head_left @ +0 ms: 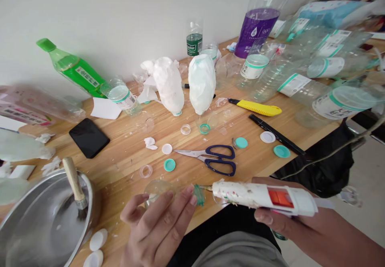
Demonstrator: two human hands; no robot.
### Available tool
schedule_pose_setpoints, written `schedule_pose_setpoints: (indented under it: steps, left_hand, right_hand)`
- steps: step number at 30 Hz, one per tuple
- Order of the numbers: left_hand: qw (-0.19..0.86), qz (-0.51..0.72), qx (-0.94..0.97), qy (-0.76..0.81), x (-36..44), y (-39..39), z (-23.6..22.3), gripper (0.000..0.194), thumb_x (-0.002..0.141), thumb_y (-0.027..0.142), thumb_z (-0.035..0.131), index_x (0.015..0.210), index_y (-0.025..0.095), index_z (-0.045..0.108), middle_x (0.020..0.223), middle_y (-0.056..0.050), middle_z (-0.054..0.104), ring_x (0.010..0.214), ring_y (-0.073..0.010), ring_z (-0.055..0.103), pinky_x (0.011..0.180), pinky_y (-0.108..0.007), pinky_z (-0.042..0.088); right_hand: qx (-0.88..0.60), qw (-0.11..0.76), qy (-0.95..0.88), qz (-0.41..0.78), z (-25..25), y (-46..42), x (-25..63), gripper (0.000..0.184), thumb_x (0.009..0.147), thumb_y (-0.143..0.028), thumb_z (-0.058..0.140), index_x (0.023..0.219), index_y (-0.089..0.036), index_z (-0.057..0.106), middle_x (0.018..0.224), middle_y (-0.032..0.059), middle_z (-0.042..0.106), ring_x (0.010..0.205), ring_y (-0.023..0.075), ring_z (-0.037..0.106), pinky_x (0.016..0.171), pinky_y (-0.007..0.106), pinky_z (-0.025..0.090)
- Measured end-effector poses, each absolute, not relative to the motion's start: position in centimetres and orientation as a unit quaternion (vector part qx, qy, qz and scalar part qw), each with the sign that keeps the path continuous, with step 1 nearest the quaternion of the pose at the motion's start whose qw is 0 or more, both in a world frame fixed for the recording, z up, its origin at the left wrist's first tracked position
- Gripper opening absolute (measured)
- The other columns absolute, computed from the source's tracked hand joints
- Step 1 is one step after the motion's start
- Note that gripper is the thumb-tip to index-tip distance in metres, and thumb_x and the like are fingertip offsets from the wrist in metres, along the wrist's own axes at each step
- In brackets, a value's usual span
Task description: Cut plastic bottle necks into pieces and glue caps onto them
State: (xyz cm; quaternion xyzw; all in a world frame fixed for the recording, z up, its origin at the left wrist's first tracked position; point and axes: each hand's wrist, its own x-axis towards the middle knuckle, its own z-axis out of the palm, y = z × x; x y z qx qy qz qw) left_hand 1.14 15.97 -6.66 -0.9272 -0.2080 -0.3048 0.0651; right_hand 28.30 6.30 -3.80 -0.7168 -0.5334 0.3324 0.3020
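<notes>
In my right hand (279,215) is a white hot glue gun (240,192) with an orange window, its nozzle pointing left. My left hand (165,223) wraps round a cut clear bottle top (159,188) lying on its side. The bottle top's green-ringed neck (199,195) faces the nozzle, which is at or very near its rim; I cannot tell whether they touch. Just beyond my hands lie dark-handled scissors (213,156), a green cap (169,165) and a clear ring (146,171).
Two white paper-covered bottle shapes (202,83) stand at the back. A metal bowl (93,202) with a brush (73,182) is at left, near a phone (89,137). A yellow cutter (258,107) and many clear bottles (300,84) occupy the right. A cord (327,148) hangs there.
</notes>
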Motion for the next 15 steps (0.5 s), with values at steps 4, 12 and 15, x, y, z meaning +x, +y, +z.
schedule_pose_setpoints:
  steps: [4,12,15]
  left_hand:
    - [0.007,-0.352,-0.894,-0.277,1.2,16.5,-6.6,0.024,0.086,0.012,0.068,0.109,0.018,0.07,0.097,-0.004,0.079,0.09,-0.0175,0.063,0.095,-0.039,0.039]
    - [-0.351,-0.55,-0.642,-0.402,-0.8,17.5,-8.9,0.017,0.083,0.029,0.071,0.099,0.023,0.071,0.091,-0.006,0.076,0.094,-0.0261,0.066,0.087,-0.049,0.053]
    - [-0.518,-0.537,-0.449,-0.492,-0.8,16.9,-8.4,0.024,0.078,0.043,0.074,0.09,0.023,0.073,0.094,-0.006,0.076,0.094,-0.0262,0.069,0.084,-0.044,0.057]
  right_hand:
    - [-0.761,0.295,-0.488,0.31,-4.6,6.2,28.9,0.042,0.084,-0.058,0.054,0.113,-0.03,0.067,0.095,0.0028,0.076,0.085,0.026,0.073,0.076,0.031,0.062]
    - [-0.764,0.26,-0.583,0.09,-4.5,9.6,33.0,0.033,0.092,-0.031,0.046,0.124,-0.022,0.043,0.122,0.0114,0.054,0.114,0.0245,0.057,0.097,0.037,0.049]
    - [-0.695,0.149,-0.7,0.06,-6.1,11.2,35.6,0.04,0.087,-0.02,0.042,0.127,-0.019,0.041,0.13,0.0159,0.048,0.121,0.0294,0.053,0.099,0.046,0.048]
